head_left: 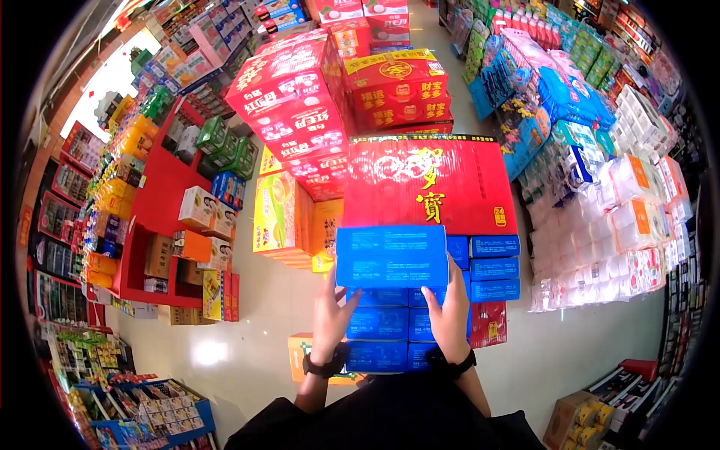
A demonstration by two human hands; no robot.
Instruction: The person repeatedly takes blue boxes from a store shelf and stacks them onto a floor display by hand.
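A blue box [391,256] with pale printed text is held level between my two hands in the head view. My left hand [331,315] grips its left end, and my right hand [445,311] grips its right end. The thumbs press on the near edge, while most of the other fingers are hidden by the box. Beneath it stand stacked blue boxes [376,322] of the same look, with more blue boxes [494,268] to the right. Just beyond lies a large red carton [435,184] with gold characters.
Tall stacks of red and white cartons [289,97] rise ahead on the left, behind yellow cartons [281,214]. Red shelving [161,202] with goods stands to the left. Wrapped white packs [600,240] are piled on the right. Shiny floor [247,337] shows on both sides.
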